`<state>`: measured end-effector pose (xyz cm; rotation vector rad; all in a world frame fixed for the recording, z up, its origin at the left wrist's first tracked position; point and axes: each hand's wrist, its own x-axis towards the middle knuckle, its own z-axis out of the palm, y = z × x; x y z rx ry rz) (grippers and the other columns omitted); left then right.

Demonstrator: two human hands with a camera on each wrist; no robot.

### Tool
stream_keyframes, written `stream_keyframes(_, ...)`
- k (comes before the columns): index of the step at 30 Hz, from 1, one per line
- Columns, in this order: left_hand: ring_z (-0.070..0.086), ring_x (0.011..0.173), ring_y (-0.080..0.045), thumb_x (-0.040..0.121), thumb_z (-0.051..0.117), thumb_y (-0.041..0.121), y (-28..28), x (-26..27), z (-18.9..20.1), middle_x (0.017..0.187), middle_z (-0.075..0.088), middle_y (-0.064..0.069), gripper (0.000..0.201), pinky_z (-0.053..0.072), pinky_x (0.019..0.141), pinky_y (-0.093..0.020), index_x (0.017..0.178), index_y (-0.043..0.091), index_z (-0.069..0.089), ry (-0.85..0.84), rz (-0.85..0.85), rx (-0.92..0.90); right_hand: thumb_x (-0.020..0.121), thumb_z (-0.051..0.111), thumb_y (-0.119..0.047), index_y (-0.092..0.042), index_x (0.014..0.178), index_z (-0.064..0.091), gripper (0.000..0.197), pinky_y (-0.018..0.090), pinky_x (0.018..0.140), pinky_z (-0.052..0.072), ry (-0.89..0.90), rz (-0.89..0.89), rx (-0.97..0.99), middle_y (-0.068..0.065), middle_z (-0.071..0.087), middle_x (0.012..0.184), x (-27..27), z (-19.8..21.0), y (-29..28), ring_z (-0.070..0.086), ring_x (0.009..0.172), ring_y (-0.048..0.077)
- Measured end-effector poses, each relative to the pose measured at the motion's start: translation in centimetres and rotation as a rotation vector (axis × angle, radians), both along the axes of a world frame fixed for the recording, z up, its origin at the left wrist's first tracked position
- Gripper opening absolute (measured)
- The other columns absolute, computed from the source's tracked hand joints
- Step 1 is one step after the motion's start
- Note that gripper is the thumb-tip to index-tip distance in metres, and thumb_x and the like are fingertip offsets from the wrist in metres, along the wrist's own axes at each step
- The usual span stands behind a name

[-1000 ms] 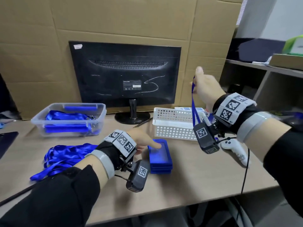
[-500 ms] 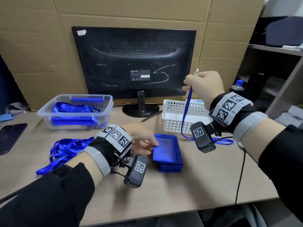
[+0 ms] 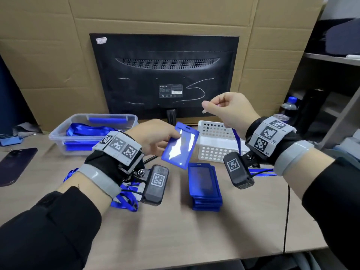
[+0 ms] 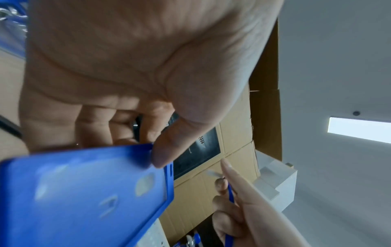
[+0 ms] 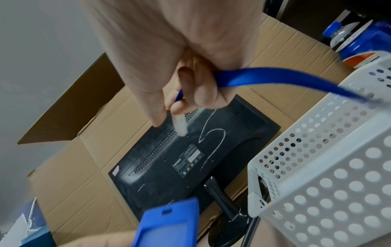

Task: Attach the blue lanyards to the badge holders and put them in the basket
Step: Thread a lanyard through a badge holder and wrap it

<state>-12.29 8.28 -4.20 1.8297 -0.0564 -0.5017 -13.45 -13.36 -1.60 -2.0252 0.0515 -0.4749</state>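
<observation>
My left hand (image 3: pixel 155 136) pinches a blue badge holder (image 3: pixel 180 146) by its upper left edge and holds it tilted above the desk; the holder's slotted top (image 4: pixel 169 168) sits beside my thumb. My right hand (image 3: pixel 228 109) is raised to the right of it and pinches the clear clip end (image 5: pixel 180 126) of a blue lanyard (image 3: pixel 237 141), whose strap (image 5: pixel 275 77) hangs down past the white perforated basket (image 3: pixel 214 151). A stack of blue badge holders (image 3: pixel 204 189) lies on the desk below both hands.
A clear tub (image 3: pixel 91 133) of blue lanyards stands at the back left, with loose lanyards (image 3: pixel 124 199) under my left wrist. A black monitor (image 3: pixel 165 75) backs onto cardboard. A dark phone (image 3: pixel 13 166) lies far left; shelves (image 3: pixel 331 84) stand right.
My left hand has lifted one badge holder off the stack and raised it toward my right hand. The right hand, still holding the lanyard's end, has come lower and nearer the holder.
</observation>
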Motion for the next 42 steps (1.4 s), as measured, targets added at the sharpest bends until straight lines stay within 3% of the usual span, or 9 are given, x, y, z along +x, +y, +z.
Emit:
stream_keyframes(5,0.071,0.071,-0.022,0.101,0.053,0.006,-0.2,1.0,1.4,0.100,0.070,-0.012,0.017,0.058,0.049,-0.030,0.107,0.011,0.067,-0.208,0.140,-0.064,0.096,0.075,-0.036,-0.019,0.106,0.076,0.020,0.021,0.042,0.034,-0.029,0.095,0.088,-0.005,0.074,0.080,0.8,0.0,1.3,0.040,0.042,0.003)
stream_keyframes(9,0.073,0.075,-0.019,0.102,0.050,0.002,-0.2,1.9,1.7,0.119,0.063,-0.006,0.042,0.057,0.046,-0.030,0.129,0.033,0.058,-0.276,0.199,-0.164,0.100,0.070,-0.034,-0.023,0.101,0.081,0.015,0.024,0.045,0.030,0.004,0.188,0.121,-0.003,0.081,0.093,1.4,-0.1,1.3,0.034,0.047,0.009)
stream_keyframes(15,0.069,0.081,-0.025,0.099,0.050,0.002,-0.7,3.2,1.9,0.108,0.069,-0.012,0.036,0.059,0.052,-0.034,0.093,0.021,0.081,-0.252,0.145,-0.132,0.101,0.069,-0.027,-0.019,0.105,0.082,0.016,0.024,0.046,0.023,0.156,0.328,0.125,0.004,0.081,0.095,3.7,-1.3,0.8,0.036,0.043,0.004)
stream_keyframes(22,0.072,0.092,-0.022,0.096,0.070,0.016,-0.1,5.8,0.3,0.120,0.074,-0.017,0.015,0.060,0.056,-0.034,0.100,0.018,0.084,-0.215,0.140,-0.135,0.092,0.079,-0.024,-0.021,0.100,0.084,0.009,0.022,0.044,0.023,0.175,0.367,0.210,-0.004,0.073,0.078,7.2,-3.8,0.5,0.032,0.048,0.008)
stream_keyframes(28,0.073,0.085,-0.018,0.096,0.071,0.022,0.3,7.2,-1.5,0.115,0.075,-0.016,0.014,0.059,0.056,-0.033,0.101,0.016,0.084,-0.226,0.162,-0.164,0.088,0.083,-0.022,-0.019,0.094,0.081,0.007,0.024,0.046,0.024,0.153,0.373,0.258,0.018,0.075,0.089,9.2,-5.4,1.5,0.037,0.048,0.006)
stream_keyframes(31,0.076,0.094,-0.028,0.096,0.072,0.025,0.5,7.8,-1.9,0.116,0.076,-0.012,0.014,0.060,0.057,-0.035,0.098,0.019,0.085,-0.238,0.206,-0.179,0.089,0.082,-0.018,-0.015,0.095,0.080,0.006,0.019,0.044,0.031,0.100,0.368,0.228,0.001,0.075,0.074,9.8,-5.4,1.5,0.046,0.045,0.003)
stream_keyframes(33,0.074,0.090,-0.025,0.095,0.073,0.023,0.5,8.1,-2.3,0.115,0.076,-0.012,0.012,0.061,0.057,-0.035,0.097,0.020,0.085,-0.241,0.218,-0.183,0.090,0.081,-0.014,-0.011,0.096,0.080,0.007,0.008,0.046,0.036,0.061,0.365,0.185,-0.011,0.071,0.066,10.1,-5.5,1.3,0.053,0.047,0.000)
stream_keyframes(36,0.071,0.083,-0.012,0.095,0.076,0.022,0.5,8.3,-2.7,0.109,0.077,-0.007,0.010,0.062,0.057,-0.037,0.097,0.022,0.085,-0.270,0.219,-0.175,0.089,0.084,-0.016,-0.015,0.094,0.079,0.007,0.007,0.048,0.038,0.057,0.378,0.124,-0.004,0.076,0.080,10.2,-5.7,1.1,0.057,0.054,-0.001)
stream_keyframes(42,0.074,0.085,-0.011,0.091,0.079,0.023,0.6,8.3,-2.7,0.102,0.078,-0.001,0.007,0.062,0.057,-0.037,0.096,0.023,0.085,-0.300,0.206,-0.188,0.091,0.081,-0.015,-0.014,0.105,0.080,0.015,0.006,0.047,0.039,0.060,0.391,0.083,-0.001,0.076,0.085,9.8,-5.3,1.2,0.058,0.051,-0.001)
